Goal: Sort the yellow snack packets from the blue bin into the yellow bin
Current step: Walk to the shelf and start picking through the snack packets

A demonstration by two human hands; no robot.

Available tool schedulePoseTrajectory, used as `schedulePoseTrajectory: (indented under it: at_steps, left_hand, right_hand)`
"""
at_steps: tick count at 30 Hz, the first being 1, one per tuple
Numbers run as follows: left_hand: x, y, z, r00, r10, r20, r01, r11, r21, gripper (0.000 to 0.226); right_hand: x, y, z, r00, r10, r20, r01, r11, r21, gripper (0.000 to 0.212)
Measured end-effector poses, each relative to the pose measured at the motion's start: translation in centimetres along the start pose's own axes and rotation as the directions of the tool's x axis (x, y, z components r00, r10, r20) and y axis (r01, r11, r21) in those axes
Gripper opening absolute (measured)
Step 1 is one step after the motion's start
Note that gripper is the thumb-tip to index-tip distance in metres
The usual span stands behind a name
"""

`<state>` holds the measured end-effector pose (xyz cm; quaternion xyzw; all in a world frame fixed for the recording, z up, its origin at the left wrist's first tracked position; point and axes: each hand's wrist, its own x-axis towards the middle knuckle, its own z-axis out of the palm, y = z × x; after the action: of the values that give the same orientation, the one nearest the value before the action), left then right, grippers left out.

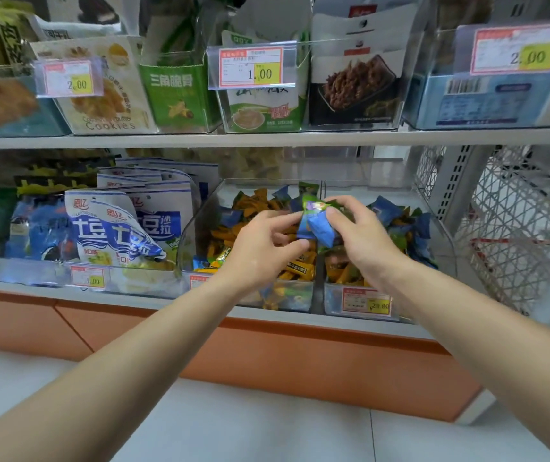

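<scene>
Yellow packets (343, 271) lie low in the right-hand bin (443, 235), a clear tub on the lower shelf, under a heap of blue packets (413, 228) at its two o'clock side. Many more yellow ones (296, 268) fill the left-hand bin (200, 208), which touches it at nine o'clock.

Above the wall the two tubs share, both hands meet on a blue packet (316, 228) with a green packet (313, 205) pressed against its twelve o'clock edge. The left hand (263, 248) pinches the blue packet's nine o'clock end between thumb and forefinger. The right hand (363, 235) curls round the pair from three o'clock, its thumb on top.

A price tag (365, 301) sits at the right tub's six o'clock face. White and blue bags (117, 228) stand at nine o'clock, a wire basket (516, 228) at three.
</scene>
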<state>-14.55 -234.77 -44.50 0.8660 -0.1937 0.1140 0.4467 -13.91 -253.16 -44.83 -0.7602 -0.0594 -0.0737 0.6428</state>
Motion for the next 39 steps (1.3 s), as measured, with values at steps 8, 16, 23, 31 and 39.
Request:
schedulePoseTrajectory:
  at_steps: [8, 16, 23, 31, 39]
  left_hand:
    - [-0.1, -7.4, -4.0, 0.949, -0.260, 0.180, 0.140, 0.856, 0.497, 0.036]
    - [0.1, -8.7, -3.5, 0.934, -0.344, 0.098, 0.274, 0.863, 0.424, 0.067]
    - [0.4, -8.2, -2.0, 0.920, -0.387, 0.067, 0.315, 0.828, 0.465, 0.044]
    - [2.3, -8.9, -1.6, 0.915, -0.341, 0.217, 0.246, 0.896, 0.370, 0.041]
    - [3.3, -9.6, -1.3, 0.918, -0.301, 0.257, 0.199, 0.912, 0.359, 0.043]
  right_hand:
    - [0.7, 3.8, -5.2, 0.980, -0.176, 0.089, 0.178, 0.594, -0.784, 0.032]
    - [1.4, 3.3, -3.9, 0.990, -0.122, 0.076, 0.097, 0.177, -0.979, 0.055]
    - [2.2, 1.6, -1.0, 0.949, -0.307, 0.066, 0.185, 0.375, -0.909, 0.037]
    - [3.4, 2.8, 3.2, 0.865, -0.240, 0.441, 0.495, 0.256, -0.830, 0.029]
    - [4.1, 4.3, 3.4, 0.867, -0.275, 0.416, 0.484, 0.263, -0.834, 0.021]
